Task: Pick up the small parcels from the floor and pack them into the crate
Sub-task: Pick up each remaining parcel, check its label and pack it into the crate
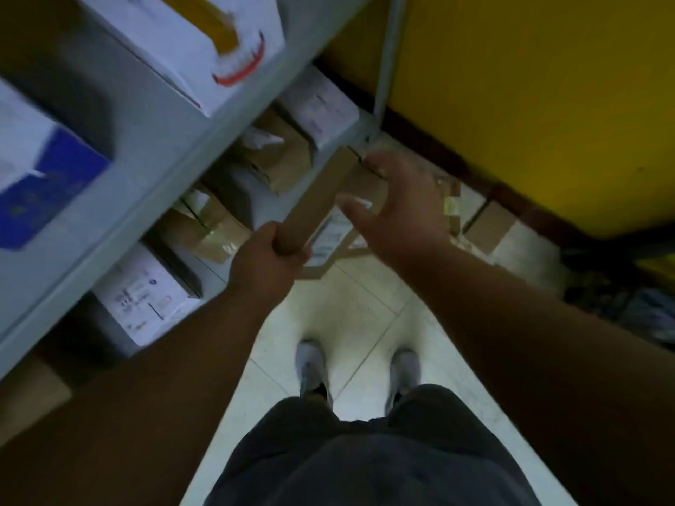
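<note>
- Left hand (268, 252) was clenched round the near end of a long, narrow cardboard parcel (321, 197), fingers wrapped right around it.
- That parcel ran up and away from the left hand, its far end reaching just beside the right hand's fingertips, held well above the tiled floor (365, 323).
- Right hand (396, 206) was spread over a second brown parcel (367, 186), thumb against its near face, fingers curling over the far edge — grasping it.
- The two parcels sat touching, side by side between the hands.
- Beyond the right hand, a small cardboard box (489, 224) lay on the floor against the yellow wall (529, 104).
- Left of the left hand, grey shelving (153, 147) carried more boxes.
- Picture blurred; no crate could be made out.
</note>
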`<move>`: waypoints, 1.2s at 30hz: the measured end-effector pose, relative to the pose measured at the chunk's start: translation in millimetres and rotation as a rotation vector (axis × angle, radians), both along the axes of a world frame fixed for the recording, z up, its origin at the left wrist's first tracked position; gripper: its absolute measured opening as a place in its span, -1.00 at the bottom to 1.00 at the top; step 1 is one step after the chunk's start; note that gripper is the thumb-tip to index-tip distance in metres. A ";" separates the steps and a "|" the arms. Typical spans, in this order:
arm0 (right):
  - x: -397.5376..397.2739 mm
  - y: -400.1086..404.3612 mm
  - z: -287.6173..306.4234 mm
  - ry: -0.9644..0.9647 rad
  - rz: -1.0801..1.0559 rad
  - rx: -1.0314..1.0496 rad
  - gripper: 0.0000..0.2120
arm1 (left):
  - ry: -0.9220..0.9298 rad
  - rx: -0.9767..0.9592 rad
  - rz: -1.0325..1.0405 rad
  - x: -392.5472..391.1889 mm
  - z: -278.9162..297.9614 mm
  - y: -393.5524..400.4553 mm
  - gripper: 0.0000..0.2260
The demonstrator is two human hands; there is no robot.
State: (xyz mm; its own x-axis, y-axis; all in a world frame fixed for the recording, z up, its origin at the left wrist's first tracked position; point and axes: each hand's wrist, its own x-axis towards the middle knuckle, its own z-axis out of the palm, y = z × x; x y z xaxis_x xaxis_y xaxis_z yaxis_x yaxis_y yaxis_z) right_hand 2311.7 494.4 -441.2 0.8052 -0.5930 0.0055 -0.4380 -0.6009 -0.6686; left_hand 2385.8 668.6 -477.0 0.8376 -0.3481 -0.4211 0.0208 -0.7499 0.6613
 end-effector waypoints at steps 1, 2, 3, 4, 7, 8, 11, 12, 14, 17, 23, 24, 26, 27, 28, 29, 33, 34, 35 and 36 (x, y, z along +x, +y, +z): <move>1.0 7.7 16.4 -0.012 0.043 -0.047 -0.39 | 0.027 -0.057 0.060 -5.8 17.0 10.7 -0.76; 1.0 15.2 28.9 -0.022 0.066 -0.079 -0.36 | 0.062 -0.116 0.116 -12.6 33.0 20.3 -0.75; 0.5 21.9 38.7 -0.028 0.072 -0.082 -0.30 | 0.102 -0.174 0.164 -19.1 47.7 28.2 -0.73; 0.7 27.7 44.9 -0.026 0.069 -0.057 -0.24 | 0.140 -0.232 0.211 -26.3 62.8 33.8 -0.72; -6.9 45.8 67.0 0.002 0.070 0.180 -0.10 | 0.225 -0.417 0.380 -46.2 94.9 50.2 -0.75; -11.3 52.0 74.4 -0.006 0.094 0.330 -0.12 | 0.254 -0.498 0.440 -55.8 105.4 54.3 -0.77; -25.3 72.2 86.4 0.017 0.275 0.649 -0.47 | 0.310 -0.710 0.663 -97.5 134.2 63.5 -0.77; -32.2 79.9 88.5 0.035 0.323 0.659 -0.55 | 0.304 -0.745 0.727 -115.7 141.1 67.4 -0.79; -47.6 97.2 91.7 0.053 0.383 0.679 -0.61 | 0.268 -0.790 0.841 -153.3 148.2 77.6 -0.81; -81.7 135.1 105.4 0.073 0.503 0.684 -0.67 | 0.176 -0.786 0.995 -209.0 153.5 105.6 -0.76; -168.1 233.8 129.2 0.113 0.854 0.592 -0.67 | -0.072 -0.705 1.210 -318.8 169.1 198.1 -0.67; -183.3 250.1 132.3 0.134 0.925 0.569 -0.65 | -0.110 -0.703 1.248 -337.2 172.3 215.9 -0.66; -214.7 286.6 138.3 0.186 1.057 0.533 -0.64 | -0.211 -0.728 1.349 -376.4 182.9 253.4 -0.69; -231.5 308.6 139.8 0.220 1.117 0.520 -0.65 | -0.275 -0.732 1.400 -399.1 188.7 274.0 -0.69; -251.3 333.5 142.6 0.252 1.167 0.508 -0.66 | -0.329 -0.713 1.441 -425.2 193.7 295.7 -0.68; -273.4 362.4 142.2 0.284 1.208 0.486 -0.68 | -0.364 -0.680 1.476 -454.3 198.6 317.5 -0.67; -376.9 485.1 128.5 0.368 1.326 0.417 -0.68 | -0.410 -0.538 1.599 -573.3 206.8 400.8 -0.77; -404.3 512.9 124.8 0.415 1.323 0.407 -0.61 | -0.430 -0.517 1.660 -599.9 206.6 418.6 -0.79; -431.7 537.5 122.7 0.505 1.296 0.418 -0.51 | -0.458 -0.524 1.748 -624.1 206.1 434.9 -0.80; -456.5 557.7 122.7 0.609 1.252 0.452 -0.42 | -0.485 -0.552 1.855 -645.5 205.7 448.7 -0.80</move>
State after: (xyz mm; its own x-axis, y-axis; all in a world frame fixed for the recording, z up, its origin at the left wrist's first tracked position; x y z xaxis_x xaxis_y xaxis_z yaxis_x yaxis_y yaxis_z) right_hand 1855.2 1052.1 -318.5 0.5944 0.6219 -0.5098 -0.0765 -0.5874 -0.8057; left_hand 1740.4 1117.3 -271.3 0.2538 0.9316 -0.2603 0.1715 0.2215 0.9600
